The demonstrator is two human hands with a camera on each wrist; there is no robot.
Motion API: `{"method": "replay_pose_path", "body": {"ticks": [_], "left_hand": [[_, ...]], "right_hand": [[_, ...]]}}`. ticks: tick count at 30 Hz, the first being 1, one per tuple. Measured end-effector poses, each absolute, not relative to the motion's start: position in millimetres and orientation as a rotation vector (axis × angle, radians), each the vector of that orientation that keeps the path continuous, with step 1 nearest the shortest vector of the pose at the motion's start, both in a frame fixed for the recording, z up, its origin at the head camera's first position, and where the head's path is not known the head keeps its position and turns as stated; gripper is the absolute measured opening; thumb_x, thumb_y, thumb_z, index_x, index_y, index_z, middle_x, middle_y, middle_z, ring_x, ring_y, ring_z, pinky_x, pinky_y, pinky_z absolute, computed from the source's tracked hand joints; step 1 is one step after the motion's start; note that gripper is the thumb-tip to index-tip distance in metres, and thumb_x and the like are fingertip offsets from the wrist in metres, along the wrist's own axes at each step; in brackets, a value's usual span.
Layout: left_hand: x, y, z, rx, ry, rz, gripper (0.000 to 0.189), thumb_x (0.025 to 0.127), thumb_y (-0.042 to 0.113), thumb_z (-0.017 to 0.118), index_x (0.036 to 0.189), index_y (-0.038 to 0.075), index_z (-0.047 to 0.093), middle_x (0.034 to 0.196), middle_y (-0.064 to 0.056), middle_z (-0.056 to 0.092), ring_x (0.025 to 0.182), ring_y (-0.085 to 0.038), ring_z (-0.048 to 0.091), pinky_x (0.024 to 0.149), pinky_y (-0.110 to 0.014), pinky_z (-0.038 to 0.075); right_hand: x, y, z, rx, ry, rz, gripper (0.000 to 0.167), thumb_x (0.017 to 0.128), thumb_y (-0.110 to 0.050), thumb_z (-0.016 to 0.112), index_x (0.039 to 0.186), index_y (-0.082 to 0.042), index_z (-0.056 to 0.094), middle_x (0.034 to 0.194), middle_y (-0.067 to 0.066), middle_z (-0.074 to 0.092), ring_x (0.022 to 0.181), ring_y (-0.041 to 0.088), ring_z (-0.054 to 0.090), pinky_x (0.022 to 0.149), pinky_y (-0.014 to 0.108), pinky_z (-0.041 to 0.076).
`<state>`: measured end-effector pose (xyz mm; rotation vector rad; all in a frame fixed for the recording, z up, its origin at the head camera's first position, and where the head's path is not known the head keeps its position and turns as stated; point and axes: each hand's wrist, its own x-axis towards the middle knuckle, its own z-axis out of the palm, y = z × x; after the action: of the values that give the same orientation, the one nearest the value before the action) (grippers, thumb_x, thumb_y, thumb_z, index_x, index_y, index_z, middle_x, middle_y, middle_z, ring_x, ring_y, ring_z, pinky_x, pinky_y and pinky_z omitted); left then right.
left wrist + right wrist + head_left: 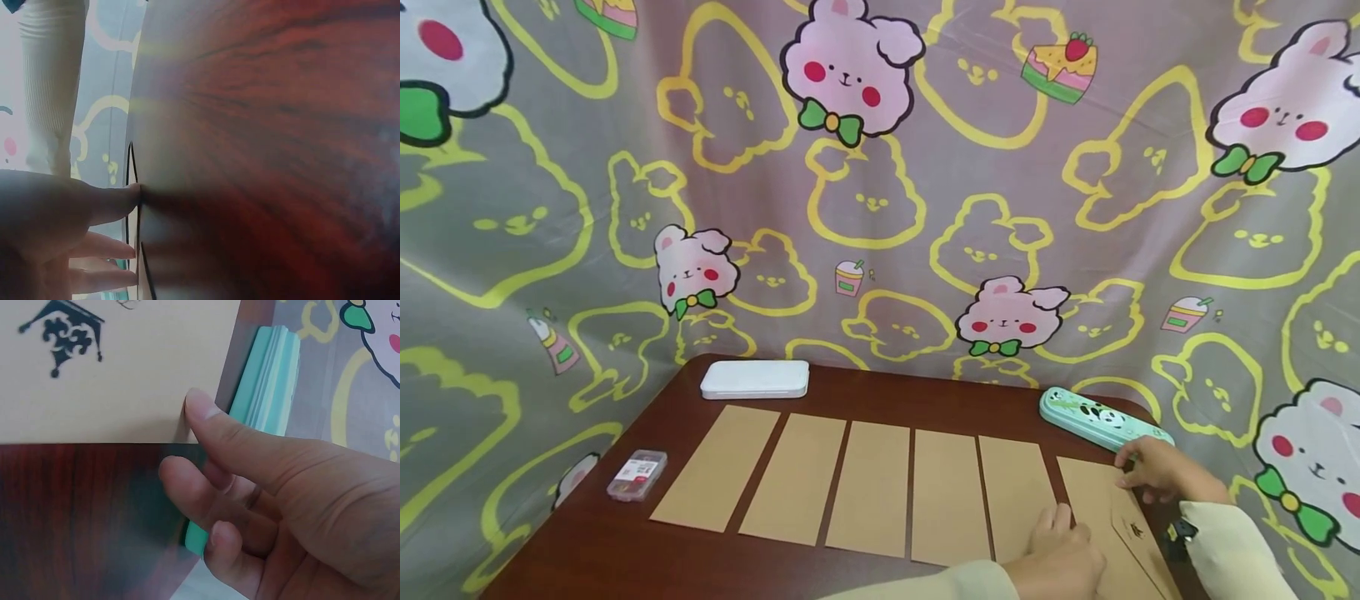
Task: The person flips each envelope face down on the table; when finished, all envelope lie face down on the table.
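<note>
A kraft-paper envelope point(1086, 492), with a pointed flap and a dark printed emblem point(62, 337), lies rightmost in a row on the table. Over its left side my left hand point(1060, 554) rests; in the left wrist view the thumb point(119, 203) and fingers reach down to the surface with tips apart. At the far right corner is my right hand point(1165, 471), its thumb point(203, 412) touching the paper. Its other fingers bend loosely beyond the edge, and the corner is hidden under the thumb. Beside it, a plain kraft envelope point(1015, 483) lies partly behind my left hand.
Several more plain kraft rectangles point(868, 487) lie side by side leftward on the dark wooden table point(587, 550). A white case point(755, 379) stands at the back left, a small clear box point(637, 476) at the left, a mint panda pencil case point(1101, 417) behind my right hand. Patterned curtains point(880, 208) surround the table.
</note>
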<state>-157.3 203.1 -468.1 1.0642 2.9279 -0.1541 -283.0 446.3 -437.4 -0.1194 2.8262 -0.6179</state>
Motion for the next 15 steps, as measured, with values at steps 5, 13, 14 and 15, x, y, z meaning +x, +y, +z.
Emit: {"method": "replay_pose_path", "body": {"ticks": [5,13,14,15], "left_hand": [[-157.1,207.9,-469.3,1.063,2.930,-0.178,0.029,0.085,0.069,0.067,0.073,0.043,0.064,0.089,0.023,0.056,0.101,-0.005,0.037,0.082,-0.028,0.026],[-153.7,222.9,-471.3,0.959,2.883,-0.280,0.019,0.083,0.064,0.073,0.091,0.048,0.068,0.095,0.025,0.057,0.101,-0.006,0.038,0.085,-0.029,0.031],[-153.3,223.7,-471.8,0.958,2.876,-0.286,0.019,0.083,0.063,0.073,0.092,0.048,0.068,0.093,0.024,0.056,0.099,-0.006,0.037,0.084,-0.030,0.030],[-152.9,224.3,-471.9,0.955,2.870,-0.295,0.019,0.083,0.063,0.073,0.092,0.048,0.067,0.091,0.023,0.055,0.098,-0.007,0.036,0.083,-0.030,0.030]], "right_hand": [[-281.8,442.9,-433.7,-0.040,2.744,-0.674,0.023,0.086,-0.013,0.082,0.097,-0.007,0.063,0.069,0.006,0.062,0.054,0.017,0.064,0.047,0.032,0.053],[-279.3,448.2,-433.2,-0.107,2.760,-0.590,0.023,0.085,-0.012,0.082,0.090,-0.010,0.059,0.058,-0.002,0.049,0.049,0.011,0.046,0.046,0.026,0.040],[-279.3,449.8,-433.1,-0.149,2.786,-0.557,0.024,0.084,-0.012,0.083,0.088,-0.011,0.060,0.057,-0.003,0.047,0.049,0.011,0.043,0.046,0.025,0.038],[-279.4,451.2,-432.9,-0.194,2.809,-0.544,0.024,0.083,-0.011,0.084,0.087,-0.011,0.060,0.058,-0.004,0.044,0.051,0.011,0.042,0.047,0.026,0.037]]}}
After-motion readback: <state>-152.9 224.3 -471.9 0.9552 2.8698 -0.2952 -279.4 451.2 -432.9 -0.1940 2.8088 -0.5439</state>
